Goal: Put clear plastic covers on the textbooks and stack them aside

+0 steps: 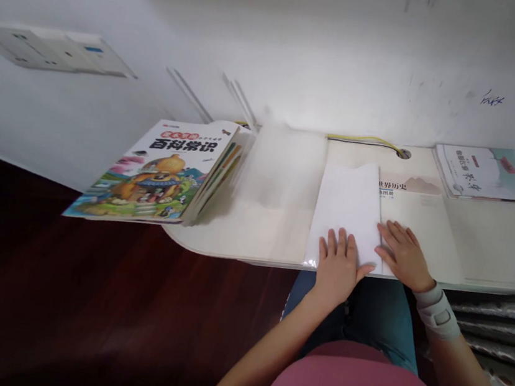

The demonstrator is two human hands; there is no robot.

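My left hand point(338, 267) lies flat with fingers stretched out on a white sheet point(347, 204) at the desk's front edge. Beside it, my right hand point(403, 255) rests open with its palm down on a pale book point(423, 219) printed with dark characters; the white sheet overlaps that book's left part. A clear plastic cover point(277, 183), smeared by motion, spreads to the left of the sheet. I wear a grey band on the right wrist point(438, 310).
A colourful picture book point(166, 175) overhangs the white desk's point(490, 246) left end. Another book point(489, 173) lies at the back right. A yellow cable point(367, 141) runs along the wall. Dark red floor point(61, 300) lies to the left; sockets point(54, 50) sit on the wall.
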